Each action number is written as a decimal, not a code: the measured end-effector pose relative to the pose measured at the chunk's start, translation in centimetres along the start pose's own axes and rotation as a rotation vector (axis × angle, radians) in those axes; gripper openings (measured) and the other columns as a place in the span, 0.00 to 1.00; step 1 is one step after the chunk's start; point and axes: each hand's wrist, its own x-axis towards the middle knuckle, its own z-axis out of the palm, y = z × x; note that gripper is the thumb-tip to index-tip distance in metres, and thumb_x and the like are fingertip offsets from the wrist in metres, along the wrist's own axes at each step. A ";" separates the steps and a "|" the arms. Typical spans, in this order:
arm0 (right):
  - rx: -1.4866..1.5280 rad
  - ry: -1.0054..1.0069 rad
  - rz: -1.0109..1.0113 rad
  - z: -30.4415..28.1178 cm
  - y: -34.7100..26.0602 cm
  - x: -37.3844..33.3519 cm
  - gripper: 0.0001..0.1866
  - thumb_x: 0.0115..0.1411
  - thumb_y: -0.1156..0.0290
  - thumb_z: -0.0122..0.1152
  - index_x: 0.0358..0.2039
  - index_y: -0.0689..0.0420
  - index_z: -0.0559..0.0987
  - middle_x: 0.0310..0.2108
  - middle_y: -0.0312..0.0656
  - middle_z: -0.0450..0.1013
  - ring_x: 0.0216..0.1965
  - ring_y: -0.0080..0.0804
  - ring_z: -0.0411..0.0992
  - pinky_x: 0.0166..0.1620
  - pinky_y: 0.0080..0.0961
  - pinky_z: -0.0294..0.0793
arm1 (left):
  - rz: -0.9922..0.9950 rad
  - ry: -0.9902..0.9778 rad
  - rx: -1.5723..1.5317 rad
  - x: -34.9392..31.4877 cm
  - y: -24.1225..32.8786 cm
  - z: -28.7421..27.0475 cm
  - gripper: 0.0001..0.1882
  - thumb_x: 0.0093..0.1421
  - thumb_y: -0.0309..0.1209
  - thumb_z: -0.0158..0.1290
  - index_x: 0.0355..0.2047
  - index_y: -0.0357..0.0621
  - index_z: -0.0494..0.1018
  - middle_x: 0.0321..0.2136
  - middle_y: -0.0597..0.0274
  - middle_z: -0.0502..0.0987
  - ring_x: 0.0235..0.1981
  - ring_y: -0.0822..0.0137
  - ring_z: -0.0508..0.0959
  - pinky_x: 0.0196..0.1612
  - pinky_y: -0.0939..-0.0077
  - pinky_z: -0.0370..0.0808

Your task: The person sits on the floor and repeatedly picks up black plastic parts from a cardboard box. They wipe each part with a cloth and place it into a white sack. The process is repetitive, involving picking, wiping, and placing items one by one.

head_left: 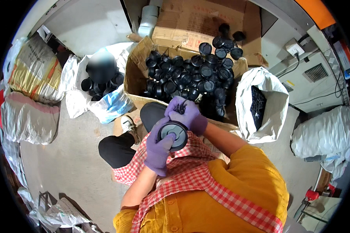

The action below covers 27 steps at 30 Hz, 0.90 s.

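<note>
My left hand (158, 154), in a purple glove, is closed on a round black plastic cap (173, 136) with a grey-looking face, the thumb pressed on its middle. Just above it, my right hand (192, 117), gloved the same way, is closed around a small cluster of thin black plastic pieces (179, 108). Whether those pieces join the cap cannot be told, as the fingers cover the space between. Beyond both hands stands an open cardboard box (138, 73) heaped with black round plastic parts (206, 70).
At the left, a white sack (74, 101) holds larger black round parts (95, 86). To the box's right, another white sack (243, 112) contains thin black pieces (258, 106). Full sacks (29, 118) line the left side. A grey cabinet (319, 77) with a cable stands at the right.
</note>
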 end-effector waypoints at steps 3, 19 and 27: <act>-0.170 0.072 -0.024 -0.3 0.9 1.0 0.02 0.51 0.77 0.54 0.27 0.60 0.73 0.26 0.37 0.72 0.29 0.21 0.70 0.36 0.20 0.70 | 0.121 0.045 0.349 1.4 -0.5 -0.6 0.25 0.50 0.24 0.52 0.51 0.36 0.67 0.42 0.57 0.72 0.40 0.67 0.74 0.46 0.76 0.71; -0.757 1.344 -0.270 -27.1 1.8 -7.6 0.16 0.54 0.65 0.64 0.32 0.66 0.72 0.28 0.41 0.71 0.29 0.26 0.66 0.38 0.25 0.69 | 0.538 0.683 0.490 9.0 7.2 -12.2 0.23 0.47 0.24 0.54 0.47 0.42 0.71 0.40 0.56 0.73 0.44 0.63 0.74 0.50 0.71 0.70; -1.377 0.752 0.985 -33.4 6.4 -14.2 0.34 0.58 0.43 0.43 0.56 0.55 0.67 0.54 0.56 0.65 0.55 0.54 0.63 0.56 0.39 0.61 | 0.001 0.996 0.811 16.4 8.7 -21.5 0.49 0.45 0.50 0.62 0.63 0.47 0.52 0.61 0.31 0.45 0.62 0.38 0.51 0.61 0.60 0.57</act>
